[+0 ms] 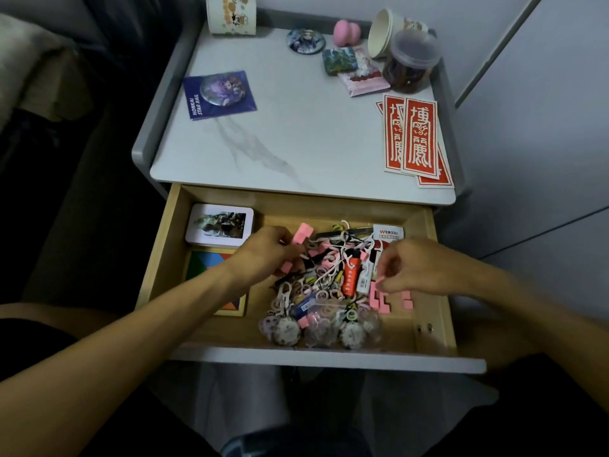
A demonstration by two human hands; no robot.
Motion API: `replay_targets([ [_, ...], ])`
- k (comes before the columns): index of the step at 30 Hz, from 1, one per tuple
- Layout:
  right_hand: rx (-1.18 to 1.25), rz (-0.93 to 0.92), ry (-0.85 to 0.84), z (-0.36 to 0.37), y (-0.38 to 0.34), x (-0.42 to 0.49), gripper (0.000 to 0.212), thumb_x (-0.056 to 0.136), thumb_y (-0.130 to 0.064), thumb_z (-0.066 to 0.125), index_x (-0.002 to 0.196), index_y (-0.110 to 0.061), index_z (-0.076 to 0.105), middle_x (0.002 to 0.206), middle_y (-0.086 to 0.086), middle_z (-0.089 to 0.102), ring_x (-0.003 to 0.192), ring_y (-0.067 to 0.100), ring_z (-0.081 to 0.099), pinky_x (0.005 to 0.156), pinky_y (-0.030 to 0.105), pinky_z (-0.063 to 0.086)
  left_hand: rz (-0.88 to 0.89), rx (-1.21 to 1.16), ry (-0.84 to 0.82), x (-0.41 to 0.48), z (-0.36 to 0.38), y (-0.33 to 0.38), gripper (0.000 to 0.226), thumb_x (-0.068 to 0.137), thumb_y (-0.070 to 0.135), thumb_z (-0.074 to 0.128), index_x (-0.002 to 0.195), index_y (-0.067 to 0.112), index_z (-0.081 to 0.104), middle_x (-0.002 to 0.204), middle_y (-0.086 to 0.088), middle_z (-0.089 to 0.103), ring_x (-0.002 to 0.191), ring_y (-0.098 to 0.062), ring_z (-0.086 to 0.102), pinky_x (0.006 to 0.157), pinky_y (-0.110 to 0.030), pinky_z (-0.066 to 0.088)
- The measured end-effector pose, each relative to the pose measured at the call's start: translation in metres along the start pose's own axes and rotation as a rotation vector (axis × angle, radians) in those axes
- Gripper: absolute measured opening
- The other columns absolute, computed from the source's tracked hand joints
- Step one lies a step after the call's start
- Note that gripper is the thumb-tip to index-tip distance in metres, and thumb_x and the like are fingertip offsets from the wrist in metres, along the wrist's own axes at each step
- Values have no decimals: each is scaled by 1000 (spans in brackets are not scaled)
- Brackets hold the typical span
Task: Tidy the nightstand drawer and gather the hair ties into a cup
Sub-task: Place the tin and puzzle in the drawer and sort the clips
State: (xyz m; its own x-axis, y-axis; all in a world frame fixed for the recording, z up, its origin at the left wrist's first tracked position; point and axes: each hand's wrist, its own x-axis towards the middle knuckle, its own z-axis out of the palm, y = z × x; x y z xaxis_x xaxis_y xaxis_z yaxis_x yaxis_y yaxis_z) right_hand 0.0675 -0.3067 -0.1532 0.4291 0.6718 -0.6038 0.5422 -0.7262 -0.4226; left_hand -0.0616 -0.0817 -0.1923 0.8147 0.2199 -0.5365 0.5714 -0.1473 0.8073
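- two hands are in the drawer point(296, 201); the left hand point(267, 249) curls over pink pieces point(303, 232), its grip hidden.
- the right hand point(415, 268) pinches a pink piece point(379, 281).
- hair ties point(324, 293) lie tangled in the drawer's blurred clutter.
- a cup point(230, 14), top cut off, stands on the nightstand point(296, 127).

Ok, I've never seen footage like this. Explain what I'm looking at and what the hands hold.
No machine here: a person works with bare hands, filmed by one camera worn on the head, looking down. Below is a nightstand with its drawer open. The left hand grips pink pieces; the right hand pinches a small pink piece, both over a pile of clutter. A white tin lies in the drawer's far left corner. On top sit a paper cup, a clear jar and red cards.
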Motion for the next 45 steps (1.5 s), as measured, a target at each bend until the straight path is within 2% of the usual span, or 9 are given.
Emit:
replay_targets([
  [7,879,-23,-134,-9,-29,13,17,93,-2,58,107,4,65,97,17,72,90,22,72,77,22,57,65,-228,-24,-9,5,11,14,101,21,52,90,19,59,70,6,53,67,-14,49,70,-37,44],
  [13,954,-47,-94,-1,-46,36,21,94,-2,56,109,9,67,103,19,72,86,18,70,71,17,55,68,-211,-73,-14,3,17,17,101,28,52,96,18,65,94,-6,70,87,-19,63,84,-39,49],
  [19,1195,-34,-50,13,-49,52,24,94,-7,57,115,4,63,96,16,72,81,18,70,71,22,58,100,-173,-121,-19,-11,16,29,83,-9,69,73,17,59,73,-6,68,66,-16,64,67,-29,52],
  [21,1015,-54,37,16,-46,54,23,96,-15,58,115,-5,64,102,11,72,87,20,71,78,25,58,68,-155,-47,-17,-16,13,36,82,-12,68,69,14,47,76,-11,67,63,-14,64,59,-25,52],
  [23,435,-130,198,19,-35,55,28,91,-26,66,118,-18,64,110,-2,68,99,15,67,84,25,53,39,-161,11,-15,-22,10,37,84,-11,67,73,13,41,82,-16,66,62,-12,65,57,-24,53],
  [27,-326,-217,96,35,-12,60,60,78,-43,76,133,-35,52,131,-11,46,123,8,39,101,32,40,19,-157,39,-13,-25,5,32,85,-7,67,81,12,41,85,-16,64,62,-11,63,54,-23,52],
  [31,-414,-214,124,36,0,60,57,79,-41,76,129,-31,53,131,-10,43,123,11,36,100,33,40,15,-148,60,-11,-26,4,29,85,-5,69,89,10,44,84,-15,62,68,-17,61,56,-25,51],
  [39,-420,-186,152,19,13,58,25,80,-26,77,76,-33,54,113,-12,53,107,10,52,89,28,43,-8,-153,73,-9,-24,5,27,85,-5,68,94,9,47,85,-19,61,68,-20,61,54,-24,52],
  [45,-436,-130,137,-1,18,56,25,79,-17,73,100,-27,64,114,-9,54,108,13,52,90,32,47,-13,-160,63,-7,-23,4,28,86,-5,67,88,10,44,87,-19,62,67,-19,62,55,-26,53],
])
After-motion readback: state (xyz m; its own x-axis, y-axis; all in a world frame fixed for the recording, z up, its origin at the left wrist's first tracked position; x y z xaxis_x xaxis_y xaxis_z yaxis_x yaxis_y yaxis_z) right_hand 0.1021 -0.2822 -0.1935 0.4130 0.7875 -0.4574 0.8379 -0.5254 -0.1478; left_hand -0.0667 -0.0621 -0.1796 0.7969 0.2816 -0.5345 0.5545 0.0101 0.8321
